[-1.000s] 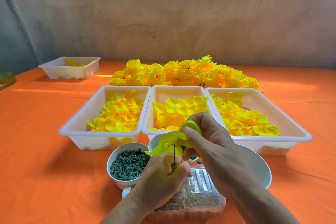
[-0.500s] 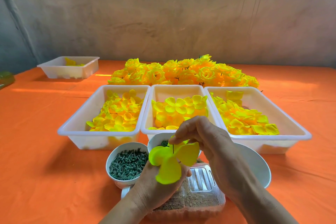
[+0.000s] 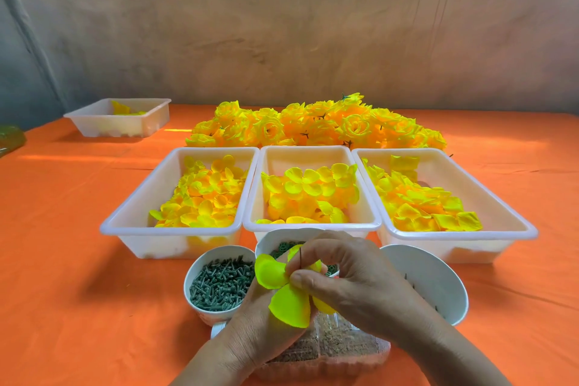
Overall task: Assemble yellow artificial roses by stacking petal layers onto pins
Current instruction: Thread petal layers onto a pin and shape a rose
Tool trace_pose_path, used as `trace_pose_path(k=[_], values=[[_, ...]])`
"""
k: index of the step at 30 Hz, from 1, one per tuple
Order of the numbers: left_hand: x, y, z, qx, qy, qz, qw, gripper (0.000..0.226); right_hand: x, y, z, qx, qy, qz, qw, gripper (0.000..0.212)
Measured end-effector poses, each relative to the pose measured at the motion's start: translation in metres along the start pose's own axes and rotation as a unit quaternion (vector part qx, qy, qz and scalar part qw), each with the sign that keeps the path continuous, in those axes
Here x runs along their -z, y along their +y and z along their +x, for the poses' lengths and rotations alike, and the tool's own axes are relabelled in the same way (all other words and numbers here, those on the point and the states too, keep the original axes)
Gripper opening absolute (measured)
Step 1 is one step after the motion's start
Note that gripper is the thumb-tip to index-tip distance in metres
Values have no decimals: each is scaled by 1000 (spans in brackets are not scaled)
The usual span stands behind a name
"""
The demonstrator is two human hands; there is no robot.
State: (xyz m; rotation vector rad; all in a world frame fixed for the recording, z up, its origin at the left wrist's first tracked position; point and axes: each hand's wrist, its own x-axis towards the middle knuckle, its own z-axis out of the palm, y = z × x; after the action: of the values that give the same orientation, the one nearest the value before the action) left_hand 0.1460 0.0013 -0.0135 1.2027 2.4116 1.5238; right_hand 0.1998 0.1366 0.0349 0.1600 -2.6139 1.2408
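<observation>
1. The yellow petal layer (image 3: 289, 299) fans out in rounded, greenish-yellow lobes. It is held at near centre, just in front of the bowl (image 3: 200, 263) of green pegs.
2. The right hand (image 3: 351, 279) pinches its middle between the thumb and curled forefinger. The left hand (image 3: 257, 335) is under it, fingers hidden by the lobes, so I cannot tell its grip.
3. A thin dark pin (image 3: 300, 257) rises through the middle, its long axis about upright, tip up.
4. An orange cloth (image 3: 78, 260) covers the table. Three white trays (image 3: 311, 225) of petals sit behind the hands, finished roses (image 3: 316, 125) are piled farther back, and a mottled wall (image 3: 282, 25) stands behind.
</observation>
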Motion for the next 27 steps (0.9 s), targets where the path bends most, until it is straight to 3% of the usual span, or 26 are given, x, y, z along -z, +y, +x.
trace_pose_path(k=[2,6,8,10,14,22,27], values=[[6,0,-1,55,-11,-36,998,15,0,2,1,1,-4,-7,1000,13],[45,-16,1,103,-143,144,974,93,3,6,0,-2,-37,-19,999,16],[75,-22,1,138,-197,189,952,109,8,8,-2,-12,-42,-8,999,16],[99,-22,1,148,-212,122,958,98,15,8,-2,-20,-25,43,999,22],[96,-5,7,100,-160,-80,979,71,27,12,6,-55,34,108,992,28],[34,5,20,35,-122,-65,990,33,42,34,33,-89,103,147,980,27],[20,-5,18,76,-131,-68,986,21,55,51,69,-132,134,87,978,24]])
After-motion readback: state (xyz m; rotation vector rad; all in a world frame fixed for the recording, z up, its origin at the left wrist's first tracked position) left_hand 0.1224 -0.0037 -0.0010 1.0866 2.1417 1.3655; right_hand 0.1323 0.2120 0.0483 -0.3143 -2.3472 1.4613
